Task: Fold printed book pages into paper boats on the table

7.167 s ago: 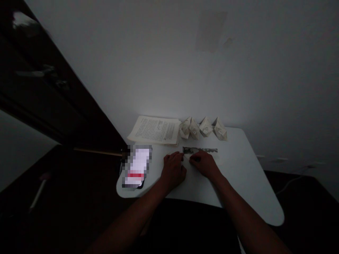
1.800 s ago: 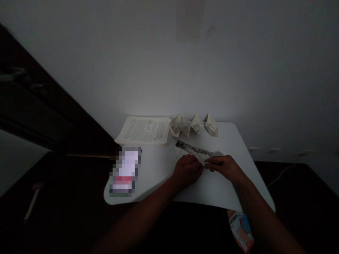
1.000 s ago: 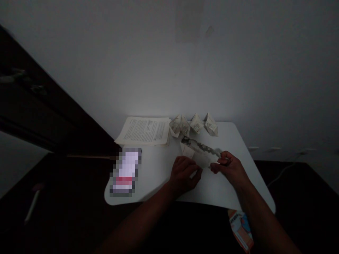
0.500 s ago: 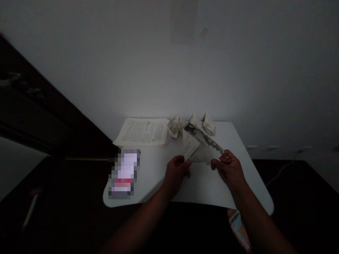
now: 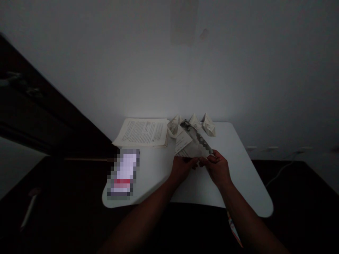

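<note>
A folded sheet of printed paper point(image 5: 194, 144), with text at its left and a dark picture strip along its right slanting edge, is held up over the white table. My left hand point(image 5: 184, 167) is closed on its lower left edge. At the lower right corner, my right hand point(image 5: 217, 165) pinches the same paper, its fingertips close to those of the left. Just behind the paper stand several folded paper shapes with pointed tops, among them one at the left point(image 5: 173, 125), one in the middle point(image 5: 195, 121) and one at the right point(image 5: 208, 126).
On the white table point(image 5: 249, 190), a stack of printed pages point(image 5: 143, 132) lies at the back left. A phone with a blurred, lit screen point(image 5: 124, 173) is at the left front. Behind rises a grey wall point(image 5: 148, 70). A colourful packet point(image 5: 234, 229) shows below the front edge.
Both hands have drawn together along the paper's lower edge, the right one moving left. The paper has shifted a little left and its right corner is now in the right hand's grip.
</note>
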Action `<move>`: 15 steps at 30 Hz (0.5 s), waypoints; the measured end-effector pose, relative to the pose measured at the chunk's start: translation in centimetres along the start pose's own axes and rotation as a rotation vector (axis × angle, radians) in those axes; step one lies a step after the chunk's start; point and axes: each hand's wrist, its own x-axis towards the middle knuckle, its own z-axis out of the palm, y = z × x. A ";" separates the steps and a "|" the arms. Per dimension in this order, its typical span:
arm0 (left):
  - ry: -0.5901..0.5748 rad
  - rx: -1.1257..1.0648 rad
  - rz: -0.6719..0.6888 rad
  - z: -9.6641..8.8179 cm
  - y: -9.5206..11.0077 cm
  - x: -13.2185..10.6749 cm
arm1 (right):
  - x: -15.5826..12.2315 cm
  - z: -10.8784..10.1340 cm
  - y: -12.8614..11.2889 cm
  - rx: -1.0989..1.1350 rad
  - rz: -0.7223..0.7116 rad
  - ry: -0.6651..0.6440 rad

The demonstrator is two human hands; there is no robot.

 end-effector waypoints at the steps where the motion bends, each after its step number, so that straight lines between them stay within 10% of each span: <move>1: -0.007 -0.003 0.012 0.0 -0.1 -0.1 | -0.1 0.1 -0.2 -0.034 -0.003 0.004; 15: 0.035 0.081 -0.003 -0.3 0.2 -0.3 | -0.8 0.2 -1.3 -0.025 -0.013 -0.123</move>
